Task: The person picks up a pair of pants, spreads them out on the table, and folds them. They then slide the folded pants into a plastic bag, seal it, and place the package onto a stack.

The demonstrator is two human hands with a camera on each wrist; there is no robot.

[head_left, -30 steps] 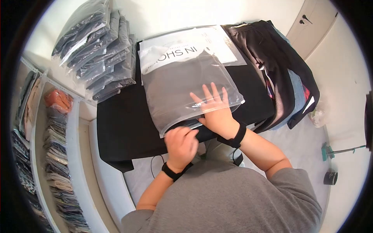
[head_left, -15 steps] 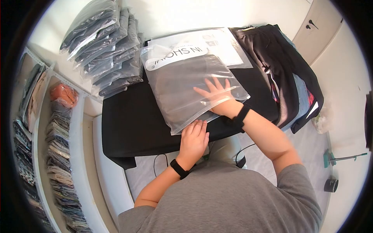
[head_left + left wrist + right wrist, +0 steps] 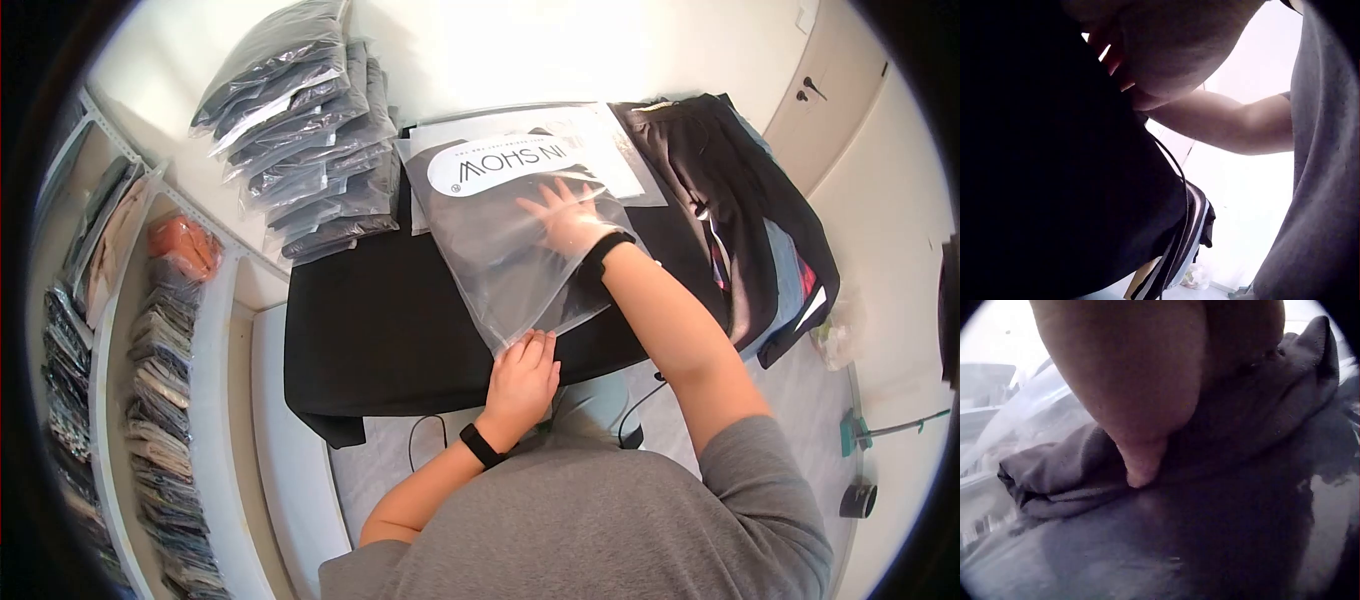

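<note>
A clear plastic bag printed "IN SHOW" lies on the black-covered table, a folded dark garment inside it. My left hand grips the bag's near corner at the table's front edge; in the left wrist view that hand is dark against the black cloth. Inside the bag, under the film, my right hand lies with spread fingers on the garment. The right wrist view shows the hand touching the folded dark cloth, plastic around it.
Bagged dark garments are piled at the table's back left. Flat printed bags lie behind the bag. Black trousers and other clothes hang over the right end. A shelf of packed clothes stands at the left.
My right hand has pushed away from me, deeper into the bag. My left hand has taken hold of the near corner, and the bag's near edge has drawn into a point there.
</note>
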